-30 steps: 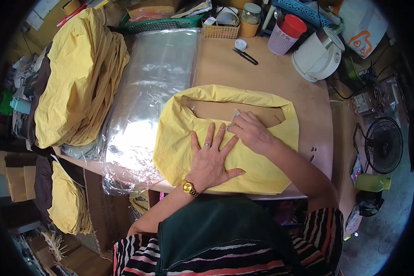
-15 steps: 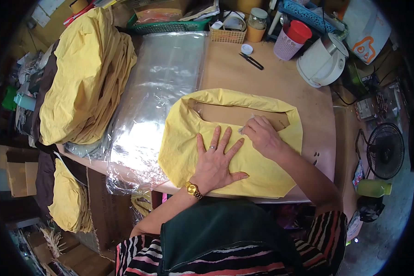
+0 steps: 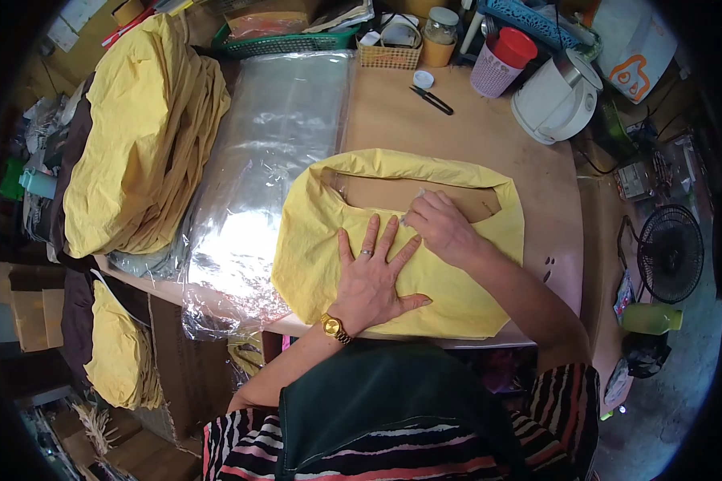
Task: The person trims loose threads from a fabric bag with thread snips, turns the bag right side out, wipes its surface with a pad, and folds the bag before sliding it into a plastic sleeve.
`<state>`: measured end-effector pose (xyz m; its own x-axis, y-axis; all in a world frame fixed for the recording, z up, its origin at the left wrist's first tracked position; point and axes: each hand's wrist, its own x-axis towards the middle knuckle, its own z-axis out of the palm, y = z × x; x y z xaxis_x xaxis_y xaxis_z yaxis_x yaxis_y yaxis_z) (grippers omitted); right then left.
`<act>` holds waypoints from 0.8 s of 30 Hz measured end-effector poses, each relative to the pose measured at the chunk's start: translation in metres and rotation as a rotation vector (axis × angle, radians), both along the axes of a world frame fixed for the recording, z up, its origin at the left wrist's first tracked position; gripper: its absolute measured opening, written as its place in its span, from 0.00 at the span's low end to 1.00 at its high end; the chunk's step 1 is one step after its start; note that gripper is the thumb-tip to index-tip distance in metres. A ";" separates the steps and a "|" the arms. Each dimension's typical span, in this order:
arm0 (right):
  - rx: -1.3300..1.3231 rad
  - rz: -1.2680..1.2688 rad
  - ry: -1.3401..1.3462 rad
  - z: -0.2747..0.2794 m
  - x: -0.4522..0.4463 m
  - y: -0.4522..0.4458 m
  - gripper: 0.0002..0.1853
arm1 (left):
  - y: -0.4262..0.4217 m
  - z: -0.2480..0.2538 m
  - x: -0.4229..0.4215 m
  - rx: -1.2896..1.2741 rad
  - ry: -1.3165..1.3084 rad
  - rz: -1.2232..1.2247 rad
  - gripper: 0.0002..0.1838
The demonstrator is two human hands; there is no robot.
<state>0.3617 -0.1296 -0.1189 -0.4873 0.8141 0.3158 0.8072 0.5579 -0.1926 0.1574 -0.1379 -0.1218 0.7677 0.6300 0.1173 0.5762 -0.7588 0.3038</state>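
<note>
A yellow fabric shoulder bag (image 3: 457, 297) lies flat on the table, its wide strap curving away from me around an opening. My left hand (image 3: 369, 280), wearing a ring and a gold watch, presses flat on the bag's body with the fingers spread. Close beside its fingertips, my right hand (image 3: 443, 228) is closed around a small whitish wad, which looks like a scrap of cloth. That wad meets the bag just below the opening's edge. Most of it is hidden under my fingers.
Clear plastic sleeves (image 3: 277, 120) lie left of the bag, beside a tall pile of yellow bags (image 3: 132, 136). Black thread snips (image 3: 431, 99) and a white lid (image 3: 423, 78) lie beyond it. A white kettle (image 3: 549, 108) and a purple cup (image 3: 489, 74) stand at back right.
My right hand has moved left along the opening's edge with the wad, closer to my left fingers. My left hand stays pressed on the bag. The whole view has shifted slightly.
</note>
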 end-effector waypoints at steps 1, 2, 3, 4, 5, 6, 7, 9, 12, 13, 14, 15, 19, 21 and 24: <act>0.000 0.000 0.002 -0.001 0.003 -0.003 0.08 | 0.000 0.000 -0.001 0.000 0.001 0.000 0.50; 0.039 -0.003 0.025 -0.003 0.009 -0.008 0.08 | 0.001 0.000 -0.002 0.001 0.002 0.001 0.50; 0.078 -0.005 0.049 -0.003 0.012 -0.010 0.07 | 0.002 0.001 -0.002 -0.007 0.001 -0.005 0.50; 0.075 -0.004 0.048 -0.004 0.012 -0.009 0.07 | 0.001 0.001 -0.002 -0.019 -0.001 -0.010 0.50; 0.065 -0.011 0.033 -0.003 0.011 -0.009 0.07 | 0.001 0.001 -0.002 -0.025 -0.002 -0.009 0.50; 0.056 -0.021 0.018 -0.003 0.010 -0.008 0.07 | 0.001 0.001 -0.001 -0.014 0.003 -0.008 0.50; 0.055 -0.023 0.017 -0.003 0.006 -0.005 0.07 | 0.001 0.001 -0.001 0.000 0.009 -0.008 0.50; 0.060 0.006 -0.002 -0.002 -0.002 0.003 0.07 | 0.000 0.000 -0.001 -0.014 0.003 -0.005 0.50; 0.082 -0.013 0.029 -0.004 0.003 -0.006 0.06 | 0.000 0.000 -0.001 -0.034 -0.005 -0.001 0.49; 0.084 -0.013 0.031 -0.004 0.005 -0.007 0.06 | 0.001 0.001 -0.002 -0.047 -0.009 -0.006 0.49; 0.087 -0.022 0.018 -0.003 0.007 -0.008 0.06 | 0.002 0.000 -0.002 -0.047 -0.009 -0.004 0.49; 0.086 -0.034 0.006 -0.002 0.008 -0.010 0.06 | 0.002 0.000 -0.002 -0.037 -0.008 -0.004 0.49; 0.045 -0.035 0.030 -0.003 -0.006 -0.001 0.06 | 0.000 -0.001 -0.002 -0.027 0.015 -0.001 0.50; 0.063 -0.108 0.044 -0.002 -0.009 -0.011 0.06 | 0.002 0.002 -0.002 -0.003 0.003 -0.007 0.46; -0.002 -0.308 0.018 0.005 0.006 -0.029 0.05 | 0.012 0.014 -0.002 -0.018 0.050 -0.013 0.38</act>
